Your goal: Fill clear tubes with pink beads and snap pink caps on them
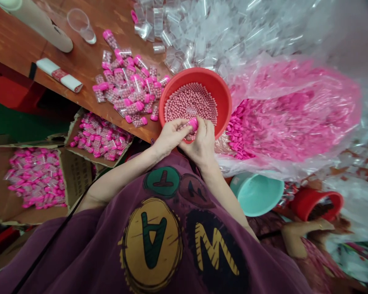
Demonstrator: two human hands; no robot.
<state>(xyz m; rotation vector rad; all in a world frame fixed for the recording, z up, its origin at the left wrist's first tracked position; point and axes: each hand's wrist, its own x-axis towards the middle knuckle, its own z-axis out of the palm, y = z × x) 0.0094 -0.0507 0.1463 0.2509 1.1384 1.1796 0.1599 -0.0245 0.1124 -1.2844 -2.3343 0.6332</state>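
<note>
**Pink-capped tube pinched over bead-filled basin**

Seen from a head-worn camera, a person's left hand and right hand meet above the near rim of the red basin. The grip of both hands is pressed together, pinching the tube near its cap between the fingertips. Its clear body is faint against the pink beads below, and whether it holds anything cannot be told.

The basin sits at the edge of the wooden worktop, just beside a loose heap of capped tubes. Two cardboard boxes of similar tubes stand nearby. A clear bag of pink caps slumps against the basin, with loose clear tubes spread behind it. A co-worker's hand lies near a red bucket and a teal basin.

The risks look small but real. A smooth tube could slip from the fingertips, and a badly seated cap could pop off and scatter beads. A knock to the basin could send beads rolling, while the heap could slide over the worktop edge. The slumping bag could also shed caps among the beads.
</note>
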